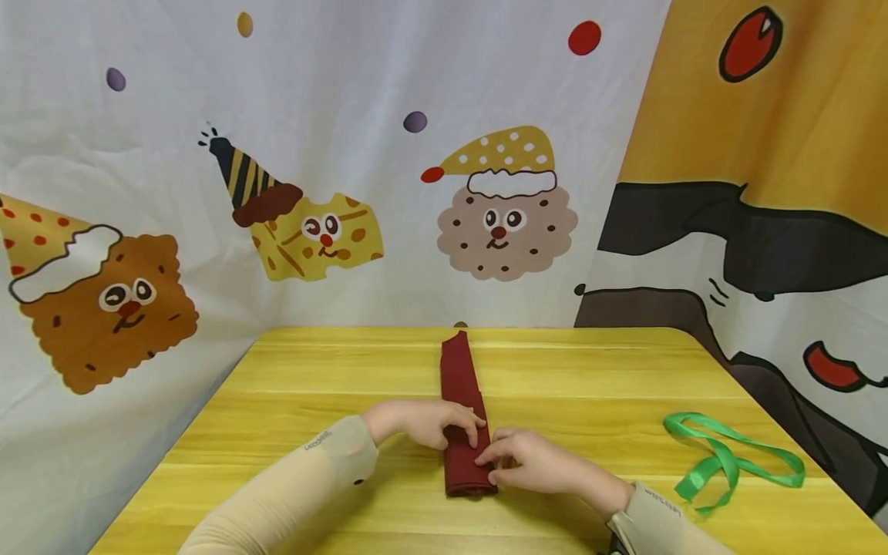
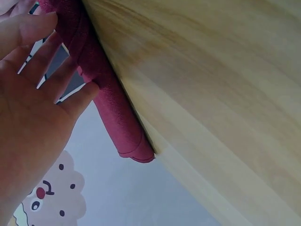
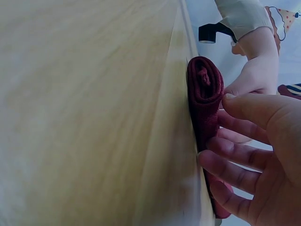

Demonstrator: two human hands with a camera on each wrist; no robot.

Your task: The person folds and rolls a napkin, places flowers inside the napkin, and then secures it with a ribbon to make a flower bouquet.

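A dark red cloth (image 1: pixel 459 385), rolled into a long flattened bundle, lies lengthwise down the middle of the table. Its near end shows the spiral of layers (image 3: pixel 204 82) in the right wrist view. My left hand (image 1: pixel 432 422) rests on the roll from the left, a little past its near end; the fingers (image 2: pixel 82 99) reach its side fairly straight. From the right, my right hand (image 1: pixel 530 460) touches the roll close to the near end. The thumb (image 3: pixel 244 106) of that hand is at the end's edge, and its fingers lie loosely along the side.
A loosely looped green ribbon (image 1: pixel 735 460) lies on the right part of the wooden table (image 1: pixel 333 370). Behind the table hangs a white curtain (image 1: pixel 388 62) printed with cartoon snacks. The far end of the roll reaches near the table's back edge.
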